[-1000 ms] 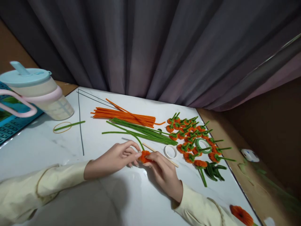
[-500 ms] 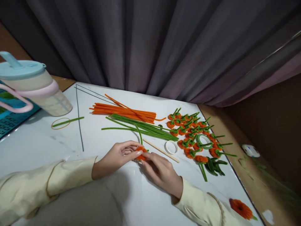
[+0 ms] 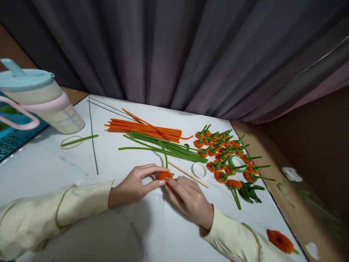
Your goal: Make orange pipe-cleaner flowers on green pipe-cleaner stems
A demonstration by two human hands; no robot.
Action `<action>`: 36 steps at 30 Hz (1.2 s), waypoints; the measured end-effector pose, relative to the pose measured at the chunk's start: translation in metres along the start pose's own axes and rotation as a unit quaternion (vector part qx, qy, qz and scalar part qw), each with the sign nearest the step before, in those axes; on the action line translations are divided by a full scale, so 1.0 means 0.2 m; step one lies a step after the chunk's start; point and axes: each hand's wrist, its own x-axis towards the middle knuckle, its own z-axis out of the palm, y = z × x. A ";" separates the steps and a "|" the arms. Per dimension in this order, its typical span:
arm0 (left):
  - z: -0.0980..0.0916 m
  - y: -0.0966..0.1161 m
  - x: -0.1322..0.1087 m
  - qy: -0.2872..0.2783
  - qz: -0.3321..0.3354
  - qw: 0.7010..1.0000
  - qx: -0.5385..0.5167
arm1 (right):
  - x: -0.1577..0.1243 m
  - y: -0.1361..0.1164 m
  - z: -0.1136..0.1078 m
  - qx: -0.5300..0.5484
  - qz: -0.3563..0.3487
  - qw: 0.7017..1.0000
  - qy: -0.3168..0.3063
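Between my two hands is a small orange pipe-cleaner pumpkin [image 3: 165, 175], its green stem standing up from the far side. My left hand [image 3: 139, 183] pinches it from the left between thumb and fingers. From the right, the fingers of my right hand [image 3: 188, 196] press on its near right edge and are closed on it; the fingertips partly hide its underside. Just beyond my hands lie a wooden stick [image 3: 188, 174], a white tape ring [image 3: 199, 170] and a bundle of green pipe cleaners [image 3: 174, 149].
Orange pipe cleaners [image 3: 144, 129] lie behind the green ones. Several finished pumpkins [image 3: 220, 177], green tape [image 3: 237, 163] and dark green curled pieces [image 3: 247, 192] sit at right. A tumbler [image 3: 58, 109] stands left. An orange flower [image 3: 282, 241] lies near the right edge.
The pumpkin has turned slightly in my fingers, with its green stem tilting a little to the right. My left thumb and fingers have shifted on it.
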 end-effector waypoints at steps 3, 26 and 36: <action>0.00 0.01 0.00 -0.010 -0.015 0.999 -0.048 | 0.00 0.01 -0.02 -0.067 -0.046 0.996 -0.026; 0.02 0.01 0.00 -0.014 -0.092 0.993 -0.074 | 0.00 -0.02 0.01 0.029 -0.021 0.999 -0.010; 0.00 0.02 0.00 -0.067 -0.092 0.990 -0.080 | 0.00 -0.03 0.00 0.043 -0.016 0.999 0.016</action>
